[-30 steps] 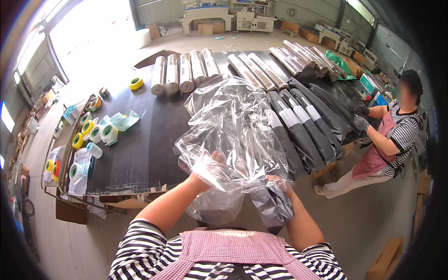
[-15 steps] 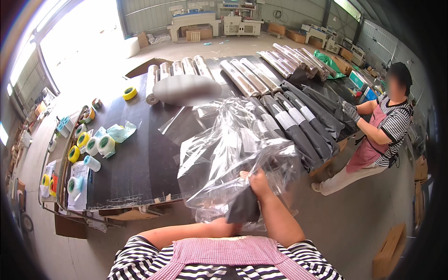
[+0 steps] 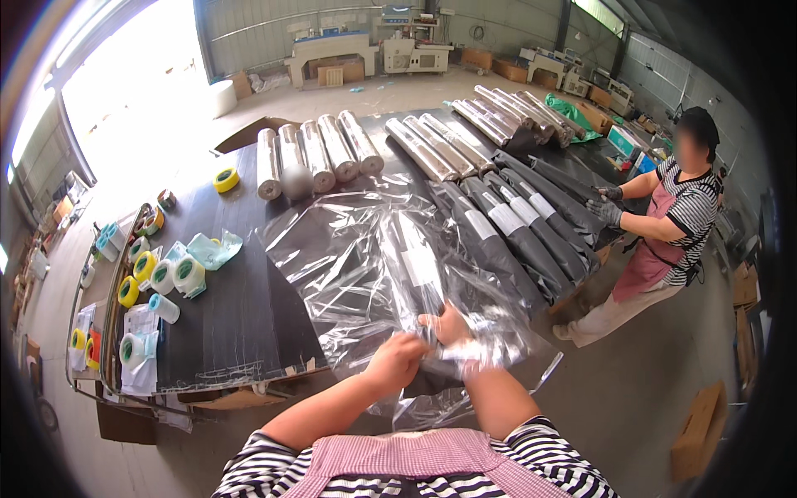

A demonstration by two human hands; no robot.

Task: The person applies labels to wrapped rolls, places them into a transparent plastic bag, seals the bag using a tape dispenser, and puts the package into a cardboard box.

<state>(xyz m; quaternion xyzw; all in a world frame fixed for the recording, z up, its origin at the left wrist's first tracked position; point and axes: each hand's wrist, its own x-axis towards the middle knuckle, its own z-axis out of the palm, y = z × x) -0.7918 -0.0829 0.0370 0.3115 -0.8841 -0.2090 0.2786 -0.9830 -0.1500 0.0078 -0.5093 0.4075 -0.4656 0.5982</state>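
Left hand (image 3: 397, 363): In the head view, its fingers were bunched together, and they seemed to pinch crumpled clear plastic film (image 3: 332, 270).
Right hand (image 3: 449, 324): It was just beside the left hand, a little farther out. Its thumb and fingers were bent, but I could not tell if they were clamped on anything.
Dark roll (image 3: 423, 270): It lay straight out beyond both hands, with a white label on it, and showed through the film.
Film: It was under and around the hands, and spread wide past them over the black table (image 3: 224, 282).
Good pulling: The film looked thin and slippery, so soft, slow pulls seemed best. A hard tug could have ripped it.
Good holding: One hand should have kept the roll still while the other smoothed the loose wrinkles flat.
Good spacing: The black-wrapped rolls (image 3: 540, 224) were close, to the right beyond the right hand, so the film's side was best kept from catching on them.
Roll's near end: Fingers, shine and blur hid it.
Film's wrap: I could not tell if it went all the way round the roll or just lay on top.
Silver rolls (image 3: 349, 141): Far past the left hand, a grey smudge covered some of their ends.
Doorway (image 3: 133, 100): Far off to the left hand's side, it was too bright to see through.
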